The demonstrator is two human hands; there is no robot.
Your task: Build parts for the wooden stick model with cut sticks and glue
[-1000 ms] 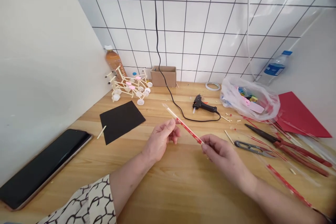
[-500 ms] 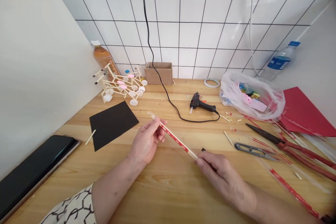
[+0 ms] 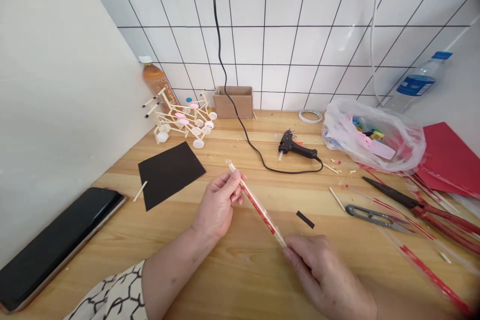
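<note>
Between my hands a pair of wooden chopsticks (image 3: 259,208) in a clear wrapper with red print slants down to the right. My left hand (image 3: 218,203) pinches the wrapper near its upper end. At the lower end, my right hand (image 3: 322,270) is closed round the bare stick ends. A small black strip (image 3: 305,219) lies on the table just beyond my right hand. To the left is a sheet of black card (image 3: 170,175) with a short wooden stick (image 3: 140,191) at its edge. Behind it stand small stick models (image 3: 183,120) with white wheels.
A black glue gun (image 3: 298,146) lies at the middle back, its cord running up the wall. On the right are thread snips (image 3: 378,218), red-handled pliers (image 3: 423,210), empty wrappers and a plastic bag (image 3: 405,147) of parts. A phone (image 3: 56,240) lies at left.
The view has shifted, so most things sit a little farther right. My right hand has drawn back toward me, and the black strip beside it now shows whole on the table.
</note>
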